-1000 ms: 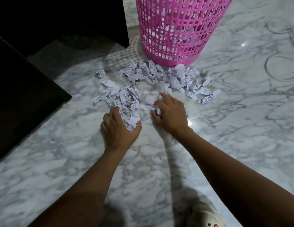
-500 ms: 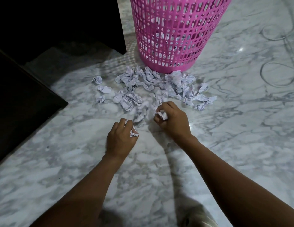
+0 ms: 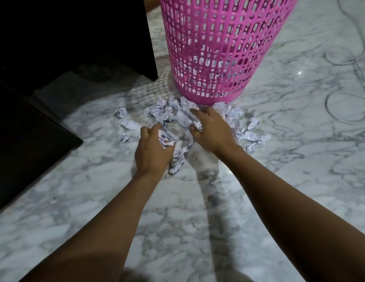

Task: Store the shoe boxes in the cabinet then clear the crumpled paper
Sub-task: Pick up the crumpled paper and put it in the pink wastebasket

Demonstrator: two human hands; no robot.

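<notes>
Grey-veined white marble floor (image 3: 299, 169) fills the view, with dark furniture (image 3: 35, 129) along its left edge. At the far middle of the floor a pink plastic basket (image 3: 218, 47) stands upright, and white crumpled pieces are visible inside through its holes.

Crumpled paper (image 3: 161, 110) lies in a loose heap on the floor, touching the near side of the basket base and spreading to both sides. A few single pieces (image 3: 122, 113) lie apart toward the furniture.

The left hand (image 3: 152, 151) is at the near edge of the heap, its fingers curled round a bunch of the paper. The right hand (image 3: 213, 131) rests on the heap just before the basket, forefinger stretched forward. It seems to pinch a small piece with the thumb, but the blur makes this unsure.
</notes>
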